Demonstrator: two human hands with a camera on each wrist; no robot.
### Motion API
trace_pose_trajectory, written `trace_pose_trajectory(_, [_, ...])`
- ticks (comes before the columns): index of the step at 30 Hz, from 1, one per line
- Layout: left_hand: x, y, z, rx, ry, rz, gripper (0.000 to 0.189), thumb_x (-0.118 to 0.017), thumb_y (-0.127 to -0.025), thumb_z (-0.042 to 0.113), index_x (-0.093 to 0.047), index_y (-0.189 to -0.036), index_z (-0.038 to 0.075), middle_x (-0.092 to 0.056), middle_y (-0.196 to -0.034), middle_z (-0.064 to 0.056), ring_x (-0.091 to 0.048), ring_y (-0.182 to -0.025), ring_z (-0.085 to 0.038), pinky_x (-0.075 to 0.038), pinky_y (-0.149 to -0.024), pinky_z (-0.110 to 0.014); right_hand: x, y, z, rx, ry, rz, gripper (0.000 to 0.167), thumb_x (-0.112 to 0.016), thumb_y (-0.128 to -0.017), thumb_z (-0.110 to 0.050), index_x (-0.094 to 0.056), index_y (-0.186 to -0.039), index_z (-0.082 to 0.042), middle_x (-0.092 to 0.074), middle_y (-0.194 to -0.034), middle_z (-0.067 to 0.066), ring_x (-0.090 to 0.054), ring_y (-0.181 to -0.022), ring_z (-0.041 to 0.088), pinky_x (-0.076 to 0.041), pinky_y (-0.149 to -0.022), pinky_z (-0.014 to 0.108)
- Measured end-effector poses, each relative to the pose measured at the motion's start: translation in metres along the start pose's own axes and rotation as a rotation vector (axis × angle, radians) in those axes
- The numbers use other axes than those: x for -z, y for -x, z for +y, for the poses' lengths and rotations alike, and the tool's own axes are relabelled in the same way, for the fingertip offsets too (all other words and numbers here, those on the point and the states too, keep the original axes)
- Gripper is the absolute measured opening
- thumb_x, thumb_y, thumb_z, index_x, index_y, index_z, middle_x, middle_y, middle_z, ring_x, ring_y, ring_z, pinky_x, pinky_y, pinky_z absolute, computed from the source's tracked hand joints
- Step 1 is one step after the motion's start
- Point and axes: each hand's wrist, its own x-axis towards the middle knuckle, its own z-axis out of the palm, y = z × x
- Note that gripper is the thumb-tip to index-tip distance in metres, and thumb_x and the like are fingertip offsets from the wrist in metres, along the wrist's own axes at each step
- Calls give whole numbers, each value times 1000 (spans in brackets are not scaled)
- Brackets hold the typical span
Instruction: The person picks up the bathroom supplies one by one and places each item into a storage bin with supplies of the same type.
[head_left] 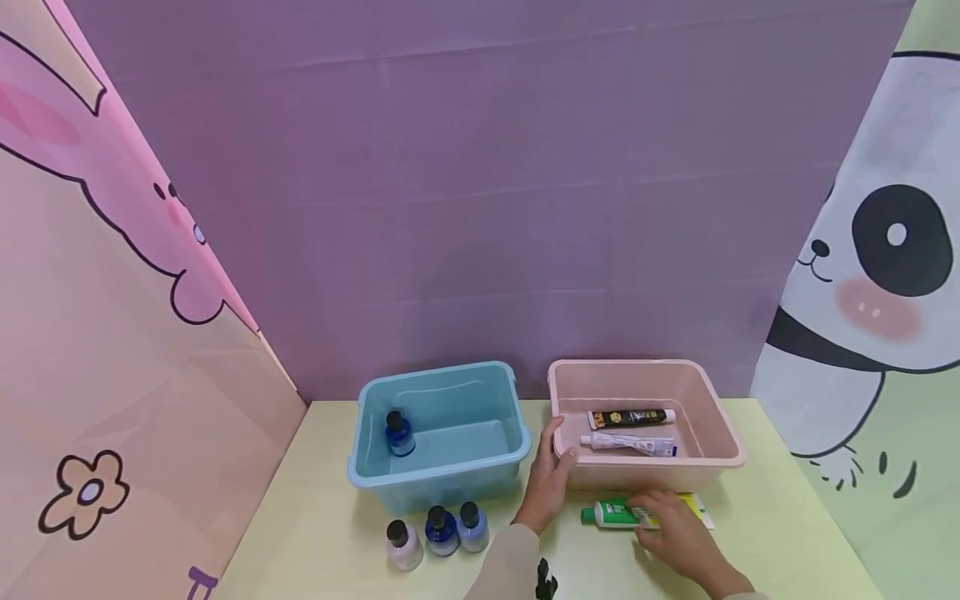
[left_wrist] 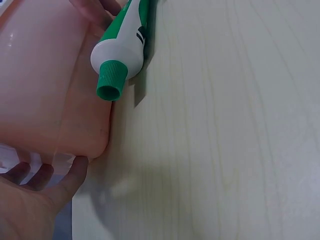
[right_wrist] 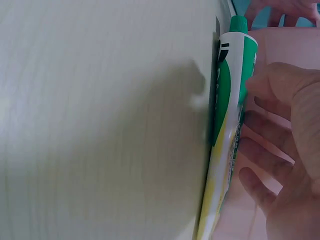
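My left hand (head_left: 547,483) grips the front left corner of a pink plastic bin (head_left: 637,475), fingers over the rim and thumb at the front. A green, white and yellow toothpaste tube (head_left: 615,513) lies on the table along the bin's front, its green cap toward the left. Over the tube's middle is my right hand (head_left: 678,537); in the right wrist view its loosely bent fingers (right_wrist: 267,130) reach the tube's side, not wrapped round it. Inside the pink bin lie a black toothpaste tube (head_left: 630,418) and a white one (head_left: 630,442).
Left of the pink bin stands a blue bin (head_left: 438,483) with a dark blue bottle (head_left: 400,435) inside. In front of it stand a pale pink bottle (head_left: 405,550), another dark blue bottle (head_left: 442,535) and a light blue bottle (head_left: 473,530). A purple cloth backdrop (head_left: 465,208) rises behind.
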Motion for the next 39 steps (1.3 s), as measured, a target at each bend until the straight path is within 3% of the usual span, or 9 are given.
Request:
trace_pose_trajectory(3, [0,0,0,0,2,-4,53,-46,-108,35,-24,-152,52,-22,-171,-6,-27,-155,-33,-24,-123,-61,-4,1,0,-31,7,-11,39,-86,-70,-15,-74,-107,-16,-71,-112,-3,-63,-110,23,-54,-96,47])
trace_pose_trajectory(8, [1,1,1,4,-3,0,52,-47,-106,42,-25,-151,55,-23,-170,-4,-28,-155,-31,-23,-124,-61,-9,-1,-1,6,53,37,46,-87,-65,-14,-74,-109,-13,-71,-112,-1,-62,-110,26,-54,-95,48])
trace_pose_trajectory(15, [1,1,1,0,0,-3,52,-47,-107,38,-25,-152,53,-22,-170,-5,-27,-155,-33,-23,-124,-61,-11,-2,-3,-35,87,-6,53,-86,-65,-12,-72,-117,-10,-70,-117,3,-60,-115,30,-53,-97,51])
trace_pose_trajectory(27, [1,1,-1,-23,-27,15,53,-46,-108,33,-25,-154,47,-24,-170,-7,-30,-154,-33,-24,-124,-60,-12,-1,-1,-20,110,8,53,-90,-65,-18,-73,-115,-10,-70,-114,4,-64,-110,29,-53,-90,51])
trace_pose_trajectory(39, [0,0,-3,-26,-33,17,53,-45,-108,31,-25,-154,46,-25,-169,-7,-29,-155,-34,-23,-124,-62,-6,-1,2,-42,137,-64,52,-90,-67,-26,-74,-115,-15,-70,-116,2,-63,-110,26,-54,-85,50])
